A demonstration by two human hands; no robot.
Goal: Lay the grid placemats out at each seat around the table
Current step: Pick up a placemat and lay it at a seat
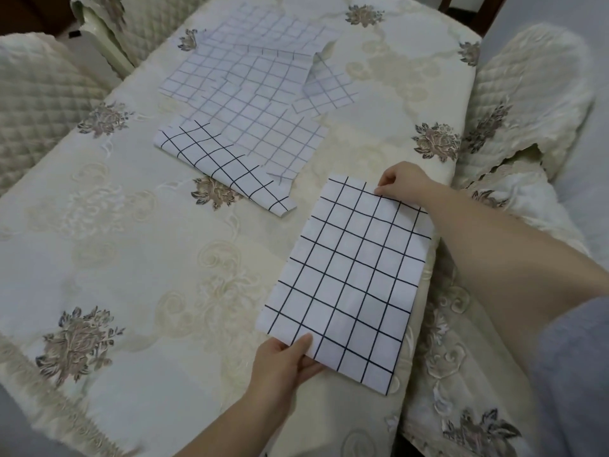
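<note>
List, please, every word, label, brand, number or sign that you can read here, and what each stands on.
None can be read.
The placemat held by the left hand and right hand shows only black grid lines, as does the pile of placemats.
The tablecloth bears embroidered flowers and scrolls, no letters.
A small dark patch on the far chair is too small to tell.

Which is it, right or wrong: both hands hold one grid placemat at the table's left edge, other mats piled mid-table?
Wrong edge: head view shows the placemat at the right edge of the table. The left hand and right hand both hold it; other mats lie piled mid-table.
</note>
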